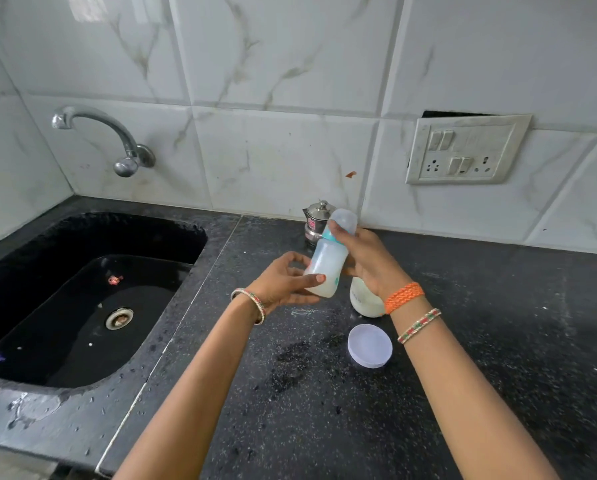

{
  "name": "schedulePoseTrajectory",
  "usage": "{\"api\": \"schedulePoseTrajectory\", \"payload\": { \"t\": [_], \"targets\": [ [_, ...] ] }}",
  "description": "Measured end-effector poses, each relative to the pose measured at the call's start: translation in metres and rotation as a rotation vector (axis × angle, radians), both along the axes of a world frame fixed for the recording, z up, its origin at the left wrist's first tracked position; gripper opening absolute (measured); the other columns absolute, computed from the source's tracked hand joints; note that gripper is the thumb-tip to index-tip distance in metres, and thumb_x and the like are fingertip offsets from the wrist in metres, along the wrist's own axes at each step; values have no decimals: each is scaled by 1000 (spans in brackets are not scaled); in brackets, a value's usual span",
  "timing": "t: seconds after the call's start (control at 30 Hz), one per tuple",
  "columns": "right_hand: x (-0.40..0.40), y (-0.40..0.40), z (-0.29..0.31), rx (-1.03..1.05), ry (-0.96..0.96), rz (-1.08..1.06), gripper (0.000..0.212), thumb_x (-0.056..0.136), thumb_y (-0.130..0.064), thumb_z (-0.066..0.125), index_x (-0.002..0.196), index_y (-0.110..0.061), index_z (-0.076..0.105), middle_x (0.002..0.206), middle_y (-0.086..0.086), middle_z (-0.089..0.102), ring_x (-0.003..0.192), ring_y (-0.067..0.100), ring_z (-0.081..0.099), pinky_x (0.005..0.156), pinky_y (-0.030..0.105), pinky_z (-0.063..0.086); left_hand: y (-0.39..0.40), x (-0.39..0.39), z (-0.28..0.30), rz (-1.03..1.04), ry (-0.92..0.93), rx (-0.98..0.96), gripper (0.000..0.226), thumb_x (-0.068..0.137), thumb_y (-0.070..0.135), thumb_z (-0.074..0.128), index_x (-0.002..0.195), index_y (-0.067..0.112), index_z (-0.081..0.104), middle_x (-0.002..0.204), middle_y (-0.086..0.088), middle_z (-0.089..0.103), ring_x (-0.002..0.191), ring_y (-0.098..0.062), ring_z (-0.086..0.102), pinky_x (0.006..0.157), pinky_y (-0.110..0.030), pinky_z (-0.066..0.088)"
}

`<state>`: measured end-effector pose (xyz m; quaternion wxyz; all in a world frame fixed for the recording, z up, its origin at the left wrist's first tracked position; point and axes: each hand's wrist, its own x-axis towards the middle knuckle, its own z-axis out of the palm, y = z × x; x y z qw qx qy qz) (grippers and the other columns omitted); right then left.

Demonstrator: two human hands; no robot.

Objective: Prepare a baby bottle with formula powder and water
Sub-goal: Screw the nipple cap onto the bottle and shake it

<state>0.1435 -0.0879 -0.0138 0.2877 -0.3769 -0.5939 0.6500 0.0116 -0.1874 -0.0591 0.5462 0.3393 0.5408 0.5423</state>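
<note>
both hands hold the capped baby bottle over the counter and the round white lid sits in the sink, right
Not quite. In the head view the round white lid lies on the black speckled counter, not in the sink. Both the left hand and right hand do hold the capped baby bottle.

A black sink point(82, 306) sits at nine o'clock, a chrome tap point(117, 140) above it at ten. A switch panel point(466, 148) hangs at two (slightly askew). A small steel pot point(316, 220) stands at twelve.
</note>
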Motion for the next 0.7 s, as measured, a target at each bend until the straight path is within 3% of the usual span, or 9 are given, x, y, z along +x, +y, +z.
{"api": "schedulePoseTrajectory", "payload": {
  "t": [0.07,0.13,0.23,0.33,0.4,0.5,0.57,0.7],
  "targets": [
    [11,6,6,-62,141,159,27,91,-27,58,112,-11,63,99,7,69,86,21,65,77,34,55,-3,-3,-3,13,-151,96,37,77,11,72,107,10,50,102,-18,63,78,-21,69,66,-30,60],
    [24,12,6,-73,301,314,26,85,-17,59,111,-13,64,97,3,70,86,18,66,77,30,56,-8,-7,-4,-31,-358,173,52,71,29,77,111,7,52,92,-14,67,65,-13,67,58,-23,58],
    [26,9,-3,-10,293,486,46,76,-20,74,119,-14,60,114,8,65,105,24,63,92,41,52,-7,-3,2,-72,-497,141,52,79,48,47,106,5,59,76,-14,71,41,-6,58,42,-18,52],
    [16,-1,-15,-39,241,472,44,73,-17,77,112,-8,60,100,10,70,77,23,66,65,30,57,-2,-2,-2,-125,-516,28,53,90,47,31,105,6,62,79,-16,71,40,-8,58,40,-20,52],
    [10,-5,-24,-28,175,395,37,76,-11,73,111,-9,60,100,8,71,78,21,68,60,30,54,-2,-3,-13,-98,-458,-75,43,98,40,31,113,8,55,89,-18,70,50,-12,64,46,-22,55],
    [-1,-5,-48,38,-50,280,40,78,-8,74,115,-9,60,115,12,68,101,25,68,82,45,58,-1,-8,-36,108,-136,-240,24,98,22,43,113,7,53,93,-11,66,69,-15,66,59,-27,59],
    [-8,-5,-64,85,-154,193,47,75,-6,78,117,-5,58,117,14,66,107,28,65,90,51,53,-2,-16,-51,235,15,-299,14,97,14,44,104,8,53,88,-7,63,71,-16,61,65,-31,56],
    [-13,-3,-84,164,-224,143,49,75,4,74,119,-1,53,122,13,63,107,22,61,97,42,49,-10,-28,-64,255,137,-321,12,91,4,51,91,15,58,85,-3,62,71,-13,56,72,-30,51]
  ]
}}
